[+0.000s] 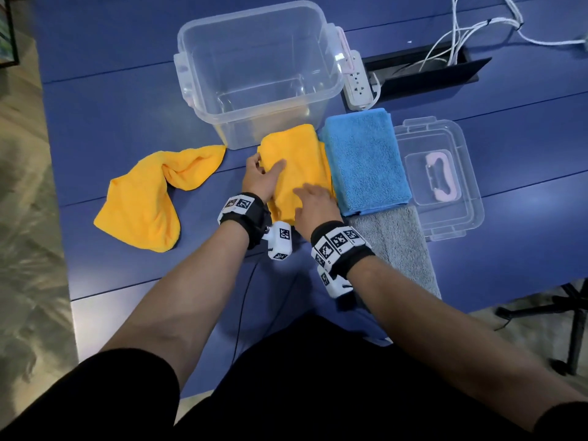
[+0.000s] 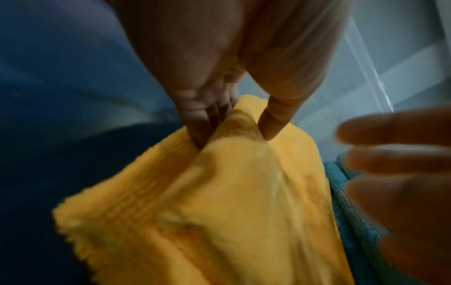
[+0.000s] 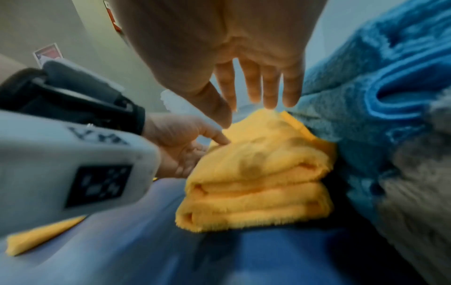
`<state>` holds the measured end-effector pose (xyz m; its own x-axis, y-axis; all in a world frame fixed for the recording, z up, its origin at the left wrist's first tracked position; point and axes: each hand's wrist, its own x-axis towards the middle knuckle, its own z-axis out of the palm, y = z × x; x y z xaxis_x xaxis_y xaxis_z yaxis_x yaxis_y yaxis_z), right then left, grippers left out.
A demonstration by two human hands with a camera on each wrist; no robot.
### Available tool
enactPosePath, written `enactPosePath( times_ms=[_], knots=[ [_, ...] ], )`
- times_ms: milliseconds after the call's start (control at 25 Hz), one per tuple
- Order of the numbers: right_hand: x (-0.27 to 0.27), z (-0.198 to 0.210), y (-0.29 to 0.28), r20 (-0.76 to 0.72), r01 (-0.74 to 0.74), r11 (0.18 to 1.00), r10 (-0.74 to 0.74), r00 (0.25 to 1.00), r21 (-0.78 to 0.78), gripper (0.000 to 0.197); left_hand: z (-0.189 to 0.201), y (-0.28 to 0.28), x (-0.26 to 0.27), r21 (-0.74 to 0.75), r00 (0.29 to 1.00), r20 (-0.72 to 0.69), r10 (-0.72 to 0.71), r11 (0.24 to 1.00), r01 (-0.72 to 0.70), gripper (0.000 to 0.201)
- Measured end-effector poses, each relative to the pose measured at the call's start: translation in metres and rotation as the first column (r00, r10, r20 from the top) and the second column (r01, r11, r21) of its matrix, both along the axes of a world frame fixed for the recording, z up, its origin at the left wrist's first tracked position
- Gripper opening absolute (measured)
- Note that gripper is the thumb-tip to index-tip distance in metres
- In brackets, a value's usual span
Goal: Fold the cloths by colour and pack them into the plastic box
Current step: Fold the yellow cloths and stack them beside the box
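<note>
At the centre of the head view a folded yellow cloth [image 1: 299, 167] lies on the blue bench [image 1: 127, 106], just below the clear plastic box [image 1: 257, 71]. The left hand [image 1: 259, 179] pinches its left edge, fingers tucked under and thumb on top; the right hand [image 1: 315, 206] rests flat on it with fingers straight. To the right, touching it, lies a folded blue cloth [image 1: 366, 160] over a grey cloth [image 1: 397, 246]. A loose yellow cloth [image 1: 152, 198] sprawls at left. The box lid [image 1: 445, 183] lies at right; a power strip [image 1: 358, 81] and white cables [image 1: 471, 30] sit upper right.
</note>
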<state>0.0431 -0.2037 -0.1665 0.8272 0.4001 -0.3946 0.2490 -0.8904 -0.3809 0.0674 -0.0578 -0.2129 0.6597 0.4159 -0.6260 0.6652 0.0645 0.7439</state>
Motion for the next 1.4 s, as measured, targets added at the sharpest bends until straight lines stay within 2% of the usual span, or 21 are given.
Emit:
enactPosePath(
  times_ms=[40, 120, 160, 240, 400, 480, 560, 600, 640, 680, 760, 840, 920, 1000, 1040, 1120, 1160, 1240, 1280, 1360, 1400],
  knots=[
    [-0.003, -0.003, -0.002, -0.052, -0.034, 0.998, 0.031, 0.998, -0.058, 0.058, 0.000, 0.002, 0.003, 0.014, 1.000, 0.011, 0.023, 1.000, -0.024, 0.057],
    [-0.007, -0.004, -0.005, -0.051, -0.087, 0.991, 0.082, 0.995, -0.104, 0.059, -0.003, 0.007, 0.007, 0.064, 0.996, 0.065, 0.055, 0.996, -0.059, 0.024],
    [-0.007, -0.005, -0.005, -0.046, -0.093, 0.992, 0.089, 0.995, -0.086, 0.059, -0.002, 0.010, 0.006, 0.051, 0.991, 0.107, 0.085, 0.995, -0.091, 0.019],
    [-0.003, -0.005, -0.006, -0.062, -0.106, 0.993, 0.102, 0.993, -0.058, 0.058, -0.001, 0.015, 0.008, -0.047, 0.980, 0.146, 0.136, 0.990, -0.130, 0.026],
    [0.005, -0.009, -0.008, -0.048, -0.162, 0.983, 0.158, 0.986, -0.086, 0.058, 0.012, 0.014, 0.025, -0.260, 0.978, 0.130, 0.164, 0.957, -0.126, 0.041],
    [0.006, -0.007, -0.007, -0.034, -0.179, 0.977, 0.176, 0.984, -0.115, 0.054, 0.016, 0.017, 0.034, -0.428, 0.949, 0.156, 0.273, 0.885, -0.184, 0.042],
    [0.004, -0.007, -0.008, -0.029, -0.195, 0.973, 0.193, 0.981, -0.126, 0.054, 0.018, 0.017, 0.035, -0.623, 0.906, 0.152, 0.396, 0.750, -0.224, 0.040],
    [0.003, -0.007, -0.010, -0.017, -0.197, 0.973, 0.197, 0.980, -0.124, 0.054, 0.020, 0.015, 0.033, -0.644, 0.896, 0.150, 0.418, 0.729, -0.233, 0.037],
    [0.000, -0.008, -0.011, -0.008, -0.197, 0.973, 0.198, 0.980, -0.119, 0.055, 0.021, 0.014, 0.032, -0.596, 0.900, 0.167, 0.401, 0.768, -0.232, 0.031],
    [-0.002, -0.010, -0.012, -0.002, -0.197, 0.974, 0.198, 0.980, -0.111, 0.056, 0.024, 0.014, 0.032, -0.490, 0.925, 0.191, 0.330, 0.848, -0.201, 0.025],
    [-0.006, -0.014, -0.014, 0.008, -0.193, 0.977, 0.194, 0.981, -0.091, 0.058, 0.028, 0.019, 0.041, -0.288, 0.980, 0.168, 0.109, 0.956, -0.057, 0.036],
    [-0.008, -0.016, -0.013, 0.027, -0.188, 0.979, 0.190, 0.981, -0.078, 0.057, 0.031, 0.021, 0.056, -0.252, 0.991, 0.074, -0.109, 0.960, 0.124, 0.054],
    [-0.007, -0.016, -0.014, 0.034, -0.184, 0.981, 0.186, 0.982, -0.069, 0.056, 0.034, 0.019, 0.069, -0.234, 0.969, 0.025, -0.245, 0.941, 0.244, 0.051],
    [-0.006, -0.016, -0.014, 0.026, -0.197, 0.977, 0.199, 0.980, -0.083, 0.055, 0.045, 0.012, 0.074, -0.241, 0.968, 0.124, -0.219, 0.939, 0.244, 0.024],
    [-0.006, -0.016, -0.014, 0.022, -0.207, 0.974, 0.210, 0.977, -0.096, 0.055, 0.045, 0.008, 0.074, -0.303, 0.968, 0.194, -0.157, 0.929, 0.212, 0.017],
    [-0.006, -0.015, -0.015, 0.028, -0.220, 0.969, 0.224, 0.974, -0.111, 0.053, 0.043, 0.003, 0.071, -0.444, 0.967, 0.255, 0.001, 0.888, 0.116, 0.028],
    [-0.007, -0.016, -0.015, 0.035, -0.218, 0.969, 0.224, 0.974, -0.117, 0.053, 0.043, 0.002, 0.068, -0.460, 0.962, 0.266, 0.059, 0.885, 0.073, 0.027],
    [-0.010, -0.018, -0.016, 0.050, -0.212, 0.969, 0.219, 0.974, -0.125, 0.055, 0.041, 0.002, 0.063, -0.264, 0.968, 0.213, 0.132, 0.962, -0.073, 0.008],
    [-0.011, -0.020, -0.016, 0.051, -0.204, 0.970, 0.212, 0.976, -0.128, 0.058, 0.040, 0.001, 0.057, -0.109, 0.969, 0.176, 0.175, 0.981, -0.158, 0.009],
    [-0.014, -0.021, -0.015, 0.050, -0.181, 0.978, 0.186, 0.981, -0.103, 0.063, 0.036, -0.004, 0.040, 0.190, 0.932, 0.201, 0.302, 0.921, -0.339, 0.024],
    [-0.015, -0.021, -0.014, 0.068, -0.170, 0.983, 0.175, 0.982, -0.076, 0.064, 0.032, -0.007, 0.031, 0.365, 0.912, 0.306, 0.273, 0.851, -0.377, 0.028]
  ],
)
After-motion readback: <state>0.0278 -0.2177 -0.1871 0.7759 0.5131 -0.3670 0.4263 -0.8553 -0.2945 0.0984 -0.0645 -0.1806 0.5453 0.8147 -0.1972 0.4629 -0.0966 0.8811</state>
